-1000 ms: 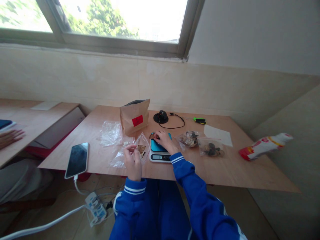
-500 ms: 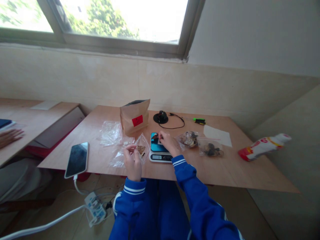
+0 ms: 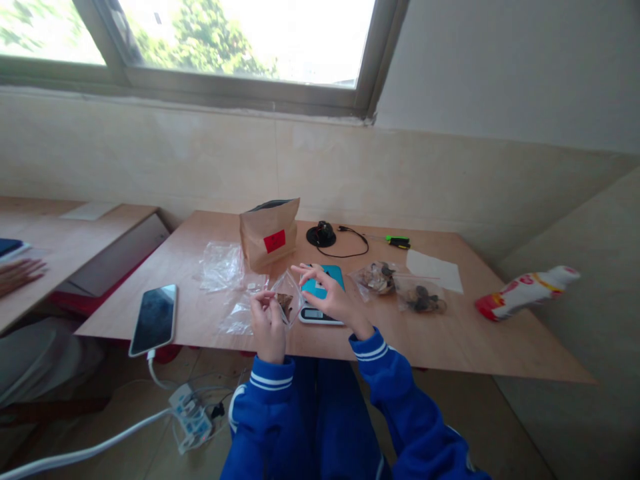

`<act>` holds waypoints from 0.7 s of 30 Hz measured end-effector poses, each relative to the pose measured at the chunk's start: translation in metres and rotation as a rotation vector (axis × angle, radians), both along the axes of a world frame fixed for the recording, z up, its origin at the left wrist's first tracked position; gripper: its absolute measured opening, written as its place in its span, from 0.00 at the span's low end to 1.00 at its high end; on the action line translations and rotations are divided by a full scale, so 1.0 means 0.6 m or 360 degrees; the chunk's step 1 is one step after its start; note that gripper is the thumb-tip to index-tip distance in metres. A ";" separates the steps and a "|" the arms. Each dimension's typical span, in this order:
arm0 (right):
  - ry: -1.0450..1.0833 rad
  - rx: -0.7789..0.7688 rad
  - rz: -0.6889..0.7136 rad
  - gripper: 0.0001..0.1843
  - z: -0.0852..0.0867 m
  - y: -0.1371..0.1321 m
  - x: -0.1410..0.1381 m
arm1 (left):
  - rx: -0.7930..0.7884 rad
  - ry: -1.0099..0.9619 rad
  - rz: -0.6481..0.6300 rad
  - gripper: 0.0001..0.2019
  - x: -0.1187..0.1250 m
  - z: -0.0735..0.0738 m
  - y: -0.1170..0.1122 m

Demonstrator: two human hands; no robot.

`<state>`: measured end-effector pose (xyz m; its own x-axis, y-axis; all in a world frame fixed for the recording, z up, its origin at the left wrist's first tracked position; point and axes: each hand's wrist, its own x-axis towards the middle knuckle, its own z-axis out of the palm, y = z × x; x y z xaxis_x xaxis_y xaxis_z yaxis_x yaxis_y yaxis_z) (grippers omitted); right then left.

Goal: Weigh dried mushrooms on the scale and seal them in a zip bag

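My left hand (image 3: 269, 328) is closed on the edge of a small clear zip bag (image 3: 291, 283) with brown dried pieces (image 3: 285, 303) inside. My right hand (image 3: 334, 301) is at the bag's right side, over the scale, its thumb and fingers apart with nothing visible between them. Partly hidden beneath it, the digital scale (image 3: 336, 280) has a blue top and a white front with a display. Some small dark bits show on the blue top. Two filled clear bags lie right of the scale, one with brownish pieces (image 3: 376, 277), the other with darker pieces (image 3: 423, 299).
Behind stand a brown paper pouch (image 3: 270, 233) and a black round-based device (image 3: 321, 235) with a cable. Empty plastic bags (image 3: 221, 267) and a phone (image 3: 154, 319) lie left. Screwdrivers (image 3: 399, 241), white paper (image 3: 435, 270) and a bottle (image 3: 525, 292) are right. Another person's hand (image 3: 21, 272) rests far left.
My right hand has moved left from the scale's top to the bag's side, and its fingers have spread. My left hand stays on the bag, which now stands wider and more raised.
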<state>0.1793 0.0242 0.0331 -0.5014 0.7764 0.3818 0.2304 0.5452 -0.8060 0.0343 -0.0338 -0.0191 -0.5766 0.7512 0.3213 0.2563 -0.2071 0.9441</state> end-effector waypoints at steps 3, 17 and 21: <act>0.0021 -0.0039 -0.0282 0.10 -0.046 0.031 0.031 | 0.0005 -0.0022 -0.0004 0.06 0.001 -0.002 -0.001; -0.0663 0.0085 -0.1132 0.22 -0.135 0.082 0.035 | 0.0031 -0.0134 -0.0005 0.07 -0.003 -0.004 -0.002; -0.0032 0.0103 -0.0926 0.26 -0.068 0.044 0.017 | 0.0022 -0.0169 -0.0028 0.07 0.000 -0.007 -0.001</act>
<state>0.1893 0.0507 -0.0078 -0.0070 0.9016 0.4325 0.5215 0.3723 -0.7677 0.0345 -0.0343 -0.0233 -0.5947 0.7575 0.2695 0.1510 -0.2240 0.9628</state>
